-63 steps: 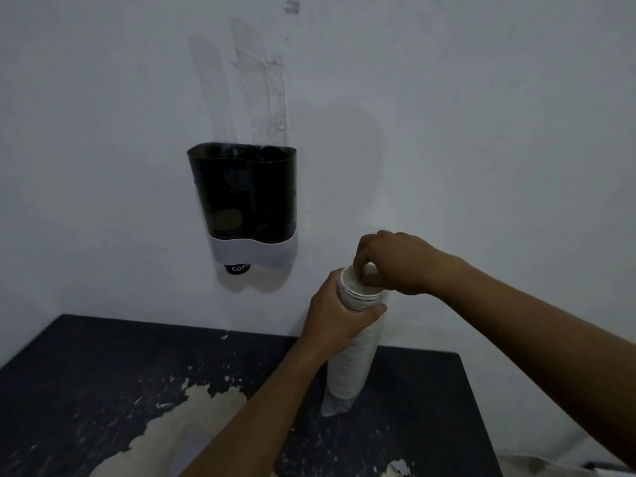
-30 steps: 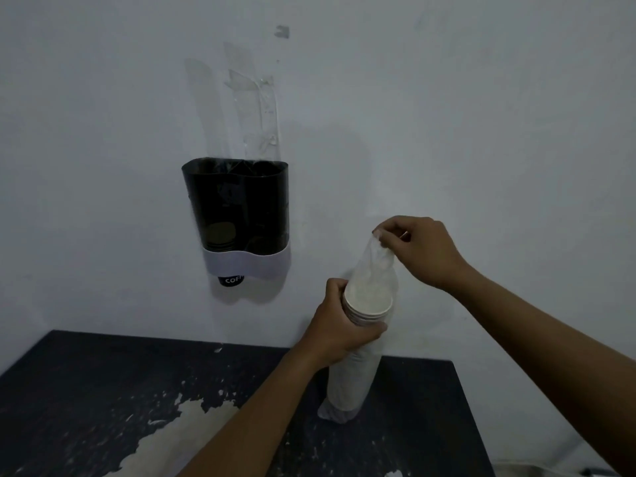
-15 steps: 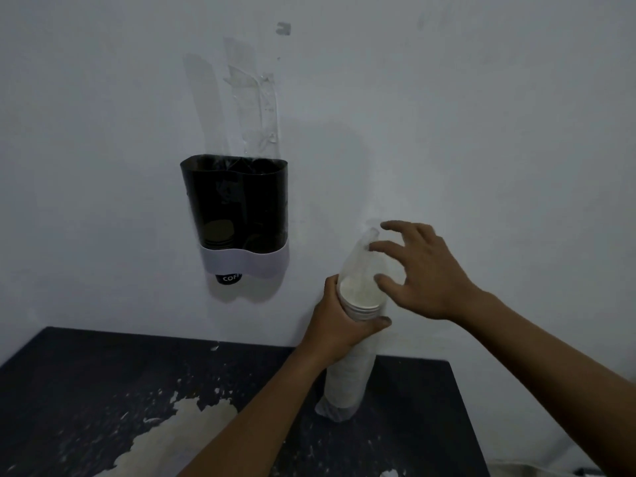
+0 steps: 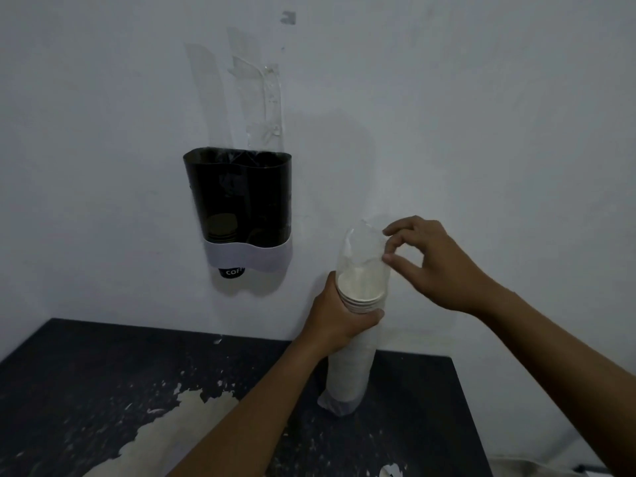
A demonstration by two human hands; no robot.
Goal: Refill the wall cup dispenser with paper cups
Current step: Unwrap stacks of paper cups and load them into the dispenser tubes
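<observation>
While the left hand (image 4: pixel 339 321) grips the upright stack of paper cups (image 4: pixel 354 359) near its top on the dark table (image 4: pixel 103 373) | right hand (image 4: pixel 430 263) pinches the plastic sleeve (image 4: pixel 361 246) above the rims | dispenser (image 4: pixel 241 208) on wall, up-left, apart from the stack

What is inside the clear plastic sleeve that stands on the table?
The plastic sleeve holds a stack of paper cups, rims up. The left hand covers part of the stack; the cup count cannot be seen.
</observation>
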